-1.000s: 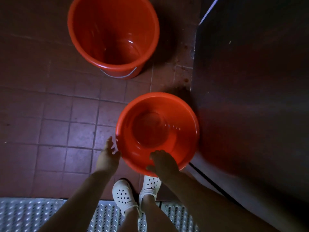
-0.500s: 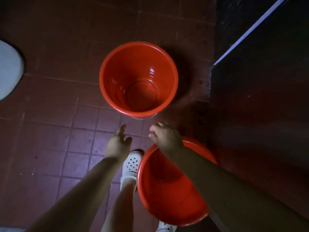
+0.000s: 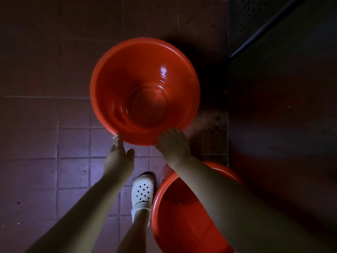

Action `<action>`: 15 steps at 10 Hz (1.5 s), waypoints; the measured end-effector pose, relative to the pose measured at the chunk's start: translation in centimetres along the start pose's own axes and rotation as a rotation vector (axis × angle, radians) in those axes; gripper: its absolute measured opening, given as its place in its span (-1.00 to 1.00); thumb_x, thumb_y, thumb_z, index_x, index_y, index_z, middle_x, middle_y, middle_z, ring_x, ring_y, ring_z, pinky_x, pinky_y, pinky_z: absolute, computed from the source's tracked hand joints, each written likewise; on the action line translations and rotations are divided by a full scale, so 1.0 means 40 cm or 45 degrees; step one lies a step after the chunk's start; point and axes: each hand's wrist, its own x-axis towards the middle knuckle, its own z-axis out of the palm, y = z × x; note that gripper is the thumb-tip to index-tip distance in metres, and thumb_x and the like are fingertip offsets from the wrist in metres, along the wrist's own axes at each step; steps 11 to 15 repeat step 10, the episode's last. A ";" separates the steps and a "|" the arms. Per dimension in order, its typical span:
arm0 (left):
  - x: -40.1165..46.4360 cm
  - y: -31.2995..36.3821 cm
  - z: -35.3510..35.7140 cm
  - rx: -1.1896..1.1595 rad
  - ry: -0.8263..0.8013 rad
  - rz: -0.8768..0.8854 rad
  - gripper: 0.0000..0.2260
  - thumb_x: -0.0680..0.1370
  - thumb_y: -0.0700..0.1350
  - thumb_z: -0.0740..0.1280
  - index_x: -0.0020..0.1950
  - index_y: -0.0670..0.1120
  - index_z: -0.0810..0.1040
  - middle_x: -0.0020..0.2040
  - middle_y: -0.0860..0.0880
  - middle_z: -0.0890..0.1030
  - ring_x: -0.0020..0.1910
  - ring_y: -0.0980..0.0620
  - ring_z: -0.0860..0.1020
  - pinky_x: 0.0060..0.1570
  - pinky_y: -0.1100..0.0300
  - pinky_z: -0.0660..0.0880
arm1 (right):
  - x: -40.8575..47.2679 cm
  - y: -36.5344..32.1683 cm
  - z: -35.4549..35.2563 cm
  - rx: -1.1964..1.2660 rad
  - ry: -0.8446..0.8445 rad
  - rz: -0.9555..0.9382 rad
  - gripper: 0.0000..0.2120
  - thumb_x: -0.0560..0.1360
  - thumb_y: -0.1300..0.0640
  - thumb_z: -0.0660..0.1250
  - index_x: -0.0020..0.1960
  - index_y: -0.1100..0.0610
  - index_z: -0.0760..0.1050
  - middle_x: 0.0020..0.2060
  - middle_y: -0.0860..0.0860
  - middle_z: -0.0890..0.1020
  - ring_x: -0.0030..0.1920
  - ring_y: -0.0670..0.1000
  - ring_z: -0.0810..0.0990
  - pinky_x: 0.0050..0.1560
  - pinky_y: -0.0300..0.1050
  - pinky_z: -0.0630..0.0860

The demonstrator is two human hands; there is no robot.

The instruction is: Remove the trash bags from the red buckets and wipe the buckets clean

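White perforated clog point(image 3: 142, 193) on reddish tile floor point(image 3: 45, 143), dark wall point(image 3: 282, 125) at rt.

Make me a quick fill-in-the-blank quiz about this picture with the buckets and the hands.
1. Both buckets are coloured ____.
2. The right hand grips the far bucket at its ____.
3. The white shoe stands on the ____ floor.
4. The near bucket lies partly under the ____ arm.

Missing words: red; rim; tiled; right
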 end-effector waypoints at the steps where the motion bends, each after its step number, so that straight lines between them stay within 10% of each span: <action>1: -0.009 0.048 0.024 0.055 -0.069 0.072 -0.37 0.59 -0.16 0.19 0.55 -0.03 -0.10 0.54 -0.12 0.10 0.38 -0.24 0.35 0.19 -0.07 0.49 | -0.043 0.049 -0.005 -0.045 0.043 0.092 -0.82 0.46 -0.04 0.33 -0.03 0.03 0.59 -0.08 -0.02 0.65 0.02 0.05 0.56 0.15 -0.11 0.36; 4: -0.054 0.148 0.118 0.026 -0.322 0.262 -0.31 0.57 -0.21 0.21 0.55 -0.01 -0.14 0.56 -0.06 -0.02 0.46 -0.12 0.24 0.28 -0.07 0.42 | -0.172 0.179 0.017 0.103 -0.039 0.339 -0.64 0.57 -0.05 0.17 0.28 0.09 0.46 0.19 0.05 0.56 0.25 0.09 0.44 0.37 -0.07 0.16; 7: -0.091 0.152 0.184 0.060 -0.383 0.273 -0.28 0.56 -0.20 0.21 0.54 0.09 -0.19 0.56 -0.11 0.00 0.13 -0.28 0.55 -0.04 -0.11 0.58 | -0.254 0.207 0.044 0.167 -0.004 0.382 -0.65 0.58 0.05 0.16 0.30 0.16 0.46 0.19 0.09 0.57 0.25 0.10 0.47 0.38 -0.02 0.24; 15: -0.135 0.140 0.187 0.109 -0.410 0.224 -0.32 0.57 -0.19 0.20 0.54 0.10 -0.13 0.55 -0.07 0.07 0.17 -0.28 0.53 -0.03 -0.06 0.58 | -0.297 0.221 0.047 0.237 -0.040 0.308 -0.56 0.60 0.06 0.16 0.44 0.19 0.29 0.38 0.13 0.41 0.44 0.08 0.28 0.49 -0.10 -0.07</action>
